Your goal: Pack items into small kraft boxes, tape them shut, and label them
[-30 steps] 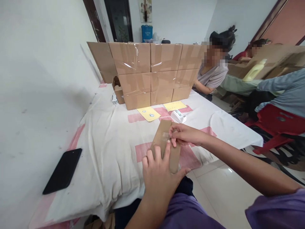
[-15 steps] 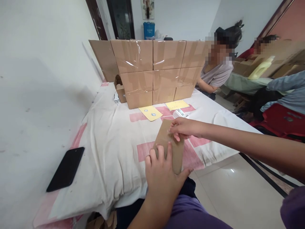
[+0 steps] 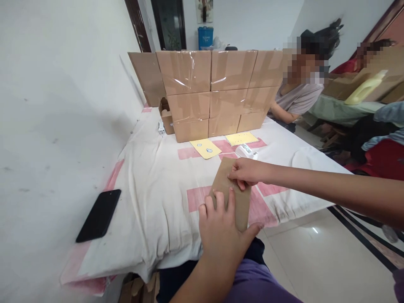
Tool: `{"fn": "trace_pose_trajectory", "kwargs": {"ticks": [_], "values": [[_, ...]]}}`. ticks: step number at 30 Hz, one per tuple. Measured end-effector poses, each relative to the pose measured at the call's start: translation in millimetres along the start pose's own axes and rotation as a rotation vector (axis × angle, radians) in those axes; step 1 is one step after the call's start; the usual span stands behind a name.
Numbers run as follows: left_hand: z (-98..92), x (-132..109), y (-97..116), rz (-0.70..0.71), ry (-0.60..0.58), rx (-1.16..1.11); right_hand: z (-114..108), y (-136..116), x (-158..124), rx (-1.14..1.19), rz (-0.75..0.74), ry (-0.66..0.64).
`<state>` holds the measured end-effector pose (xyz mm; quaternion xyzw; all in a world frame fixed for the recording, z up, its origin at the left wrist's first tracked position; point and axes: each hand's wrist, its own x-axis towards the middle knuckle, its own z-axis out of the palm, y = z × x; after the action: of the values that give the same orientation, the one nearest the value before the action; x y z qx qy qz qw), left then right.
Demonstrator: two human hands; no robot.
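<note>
A flat brown piece of cardboard (image 3: 223, 179) lies at the table's front edge. My left hand (image 3: 222, 229) rests on its near part, fingers spread and the thumb out along the right side. Farther up the piece, my right hand (image 3: 246, 170) has thumb and forefinger pinched together at its surface. Whatever is in that pinch is too small to make out. Just beyond the right hand lies a small white device (image 3: 246, 151). Two yellow cards, one with drawn shapes (image 3: 206, 149) and one with small marks (image 3: 241, 138), lie behind.
A wall of taped cardboard boxes (image 3: 189, 107) stands across the back of the table. A black phone (image 3: 99, 216) lies at left on the white cloth (image 3: 151, 189). Behind the boxes at right sits a person (image 3: 303, 99). A yellow bottle (image 3: 366, 88) stands on another table.
The whole view has shifted slightly, so things appear farther right. Both hands remain at the cardboard, the right still pinching and the left still spread on it.
</note>
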<state>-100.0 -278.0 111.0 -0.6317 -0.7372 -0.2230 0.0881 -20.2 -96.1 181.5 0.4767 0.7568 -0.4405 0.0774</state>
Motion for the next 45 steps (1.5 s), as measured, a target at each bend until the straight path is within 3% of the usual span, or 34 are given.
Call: {"fn": "trace_pose_trajectory", "kwargs": {"ticks": [13, 19, 23, 26, 28, 30, 37, 41, 45], "values": [[0.1, -0.2, -0.1, -0.011, -0.021, -0.006, -5.2, -0.5, -3.9, -0.228, -0.004, -0.002], [1.7, -0.1, -0.8, -0.016, -0.008, -0.021, -29.5, 3.6, -12.7, -0.439, 0.047, -0.073], [3.1, 1.1, -3.9, -0.001, -0.005, -0.034, -47.2, 8.2, -19.3, -0.631, 0.150, -0.010], [4.9, 1.0, -5.7, 0.007, 0.012, -0.044, -44.8, 11.1, -24.9, -0.638, -0.134, 0.080], [6.6, 0.5, -5.7, 0.010, 0.038, -0.038, -36.0, 13.4, -27.5, -0.638, -0.383, 0.088], [8.5, 0.2, -4.7, 0.007, 0.067, -0.024, -25.6, 15.8, -28.0, -0.717, -0.516, 0.079], [9.2, 0.3, -0.3, -0.016, 0.073, 0.002, -8.3, 28.0, -27.1, -0.981, -0.704, 0.206], [5.4, -1.5, -3.1, -0.006, 0.031, -0.014, -7.8, 39.6, -32.3, -0.845, -0.705, 0.194], [1.8, 2.5, -23.3, 0.039, 0.039, -0.054, -14.1, 49.9, -31.7, -0.794, -0.645, 0.262]]}}
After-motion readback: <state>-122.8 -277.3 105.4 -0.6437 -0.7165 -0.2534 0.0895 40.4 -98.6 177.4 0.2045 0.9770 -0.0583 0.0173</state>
